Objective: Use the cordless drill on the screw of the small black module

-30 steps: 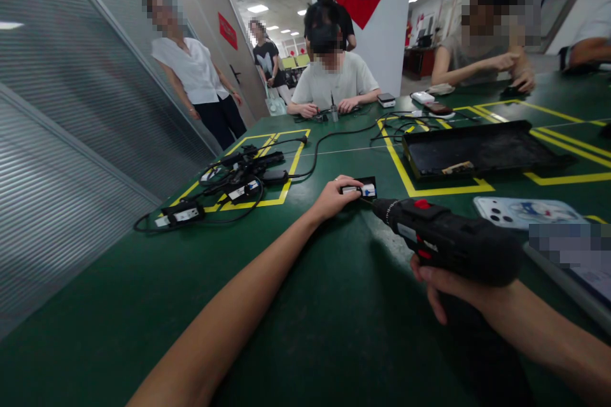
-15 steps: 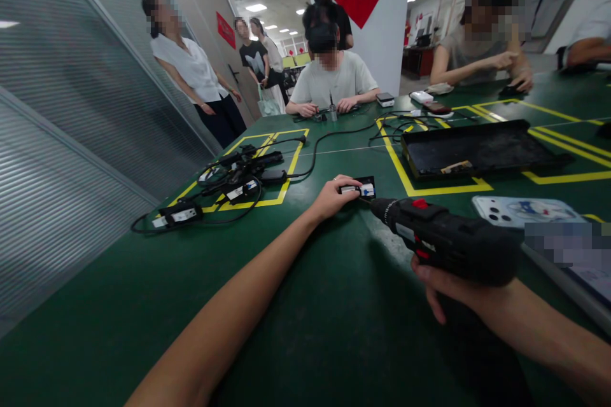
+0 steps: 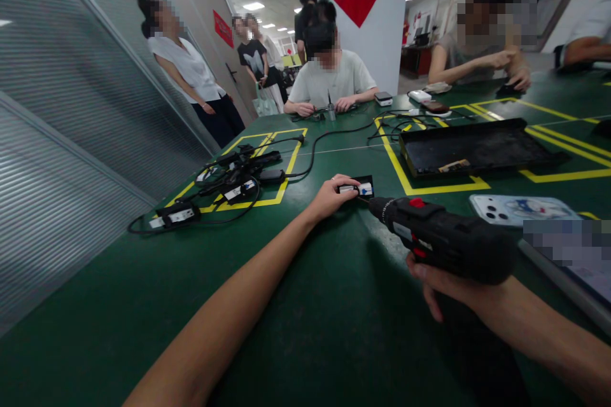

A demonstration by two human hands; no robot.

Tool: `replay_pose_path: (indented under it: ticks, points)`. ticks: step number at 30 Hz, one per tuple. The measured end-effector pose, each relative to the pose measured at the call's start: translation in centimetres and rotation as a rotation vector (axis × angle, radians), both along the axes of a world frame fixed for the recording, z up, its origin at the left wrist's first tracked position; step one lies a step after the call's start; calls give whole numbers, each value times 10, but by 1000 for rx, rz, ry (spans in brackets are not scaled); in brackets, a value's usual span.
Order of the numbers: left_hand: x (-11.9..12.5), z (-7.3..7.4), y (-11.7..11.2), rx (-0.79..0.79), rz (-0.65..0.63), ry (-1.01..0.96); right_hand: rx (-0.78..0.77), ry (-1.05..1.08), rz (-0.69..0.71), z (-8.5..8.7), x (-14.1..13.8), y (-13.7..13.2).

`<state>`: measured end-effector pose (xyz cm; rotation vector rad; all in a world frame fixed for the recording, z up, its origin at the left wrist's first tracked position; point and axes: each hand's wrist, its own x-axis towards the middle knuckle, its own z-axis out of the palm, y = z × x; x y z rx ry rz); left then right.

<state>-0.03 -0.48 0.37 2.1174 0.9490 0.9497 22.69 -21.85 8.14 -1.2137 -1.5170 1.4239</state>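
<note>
My left hand [image 3: 333,196] is closed on a small black case with white and blue parts inside [image 3: 366,189], pressing it against the green table [image 3: 305,305]. In my right hand [image 3: 443,283] is a black cordless drill with red switches [image 3: 442,235], gripped by its handle, which is mostly hidden. The drill lies nearly level and points left. Its thin bit reaches the near edge of the case, close to my left fingertips. Whether the tip touches the case, I cannot tell.
Left of my hand lies a tangle of black adapters and cables [image 3: 238,178]. A shallow black tray [image 3: 477,146] holds a small scrap at the right. A phone [image 3: 525,208] and a grey device [image 3: 568,267] lie beside the drill. Across the table sits a person [image 3: 334,79]; others are nearby.
The view has shifted very slightly. Both hands, the drill and the case keep the same positions relative to each other. A standing person in the background has moved left.
</note>
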Motion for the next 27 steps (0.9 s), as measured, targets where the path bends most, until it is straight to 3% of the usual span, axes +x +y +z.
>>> replay_pose_path:
  ticks: [27]
  points:
    - [0, 2, -1, 20, 5, 4, -49, -1, -13, 4, -2, 0]
